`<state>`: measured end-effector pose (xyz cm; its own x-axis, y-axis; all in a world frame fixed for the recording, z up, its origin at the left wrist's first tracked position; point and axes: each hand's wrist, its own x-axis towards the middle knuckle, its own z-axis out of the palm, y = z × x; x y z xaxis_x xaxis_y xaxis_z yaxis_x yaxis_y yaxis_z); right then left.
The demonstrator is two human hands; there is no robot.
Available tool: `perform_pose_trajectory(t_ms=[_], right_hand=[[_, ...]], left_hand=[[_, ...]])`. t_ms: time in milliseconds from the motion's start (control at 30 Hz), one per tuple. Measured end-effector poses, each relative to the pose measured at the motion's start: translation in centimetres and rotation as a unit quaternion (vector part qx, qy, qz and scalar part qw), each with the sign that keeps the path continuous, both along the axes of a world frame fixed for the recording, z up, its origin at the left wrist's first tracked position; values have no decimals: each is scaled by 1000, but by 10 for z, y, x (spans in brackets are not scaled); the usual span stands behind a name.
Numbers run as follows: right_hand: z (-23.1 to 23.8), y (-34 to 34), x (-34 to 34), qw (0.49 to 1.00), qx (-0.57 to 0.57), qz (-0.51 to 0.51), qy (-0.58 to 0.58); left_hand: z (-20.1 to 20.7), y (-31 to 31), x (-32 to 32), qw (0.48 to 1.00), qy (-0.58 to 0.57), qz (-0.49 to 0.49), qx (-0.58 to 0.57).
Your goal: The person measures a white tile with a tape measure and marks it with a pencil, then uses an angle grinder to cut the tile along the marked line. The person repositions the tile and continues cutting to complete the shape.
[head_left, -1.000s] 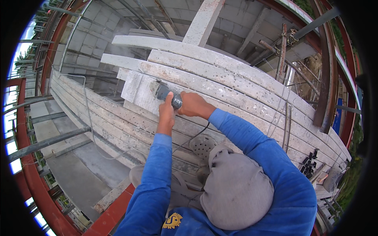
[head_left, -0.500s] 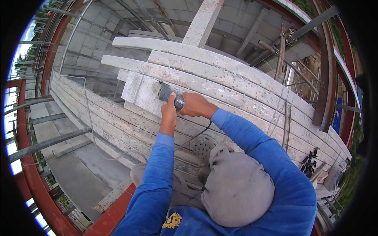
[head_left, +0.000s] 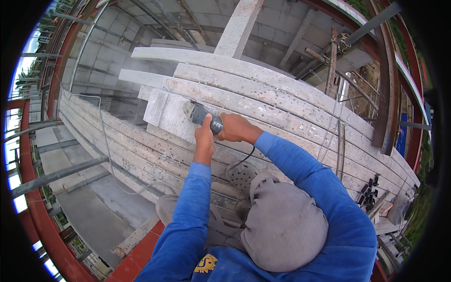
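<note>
Both my hands are wrapped round a dark grey angle grinder (head_left: pixel 199 114). My left hand (head_left: pixel 204 138) grips the body from the near side, its thumb along the top. My right hand (head_left: pixel 236 127) closes round the rear end, from which a black cord (head_left: pixel 245 159) hangs. The grinder's head rests at the surface of a pale concrete slab (head_left: pixel 162 109) with a groove across its left part. The disc is mostly hidden by its guard and dust, so I cannot tell how deep it sits.
Long concrete planks (head_left: pixel 282 110) lie side by side beneath the slab. A grey perforated clog (head_left: pixel 239 175) shows by my knee. Black pieces (head_left: pixel 369 192) lie at the right. Steel pipes (head_left: pixel 58 175) and red beams (head_left: pixel 54 242) stand around, and an open drop lies beyond the planks.
The grinder and both hands have shifted slightly right and nearer along the slab. My grip is the same, and haze hangs over the far-left plank ends.
</note>
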<state>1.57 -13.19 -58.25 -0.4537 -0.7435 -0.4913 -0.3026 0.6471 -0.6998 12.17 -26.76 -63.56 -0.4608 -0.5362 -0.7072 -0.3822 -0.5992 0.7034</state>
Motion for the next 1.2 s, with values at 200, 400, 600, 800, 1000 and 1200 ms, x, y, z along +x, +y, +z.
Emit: perform_pose_trajectory(t_ms=[200, 400, 600, 800, 1000, 1200], right_hand=[[-6, 5, 2, 1000, -11, -1, 21], [-8, 10, 3, 1000, -6, 0, 18], [-9, 16, 5, 1000, -10, -4, 22], [-5, 21, 6, 1000, -4, -2, 12], [-5, 26, 7, 1000, -5, -6, 11], [-7, 30, 9, 1000, -2, -7, 8]], left_hand=[[3, 8, -1, 1000, -2, 0, -1], [5, 15, -1, 1000, 1, 9, -7], [8, 23, -1, 1000, -4, 15, -8], [10, 28, 1, 1000, 1, 16, -2], [5, 32, 3, 1000, 12, 6, -26], [-3, 33, 6, 1000, -2, -2, -24]])
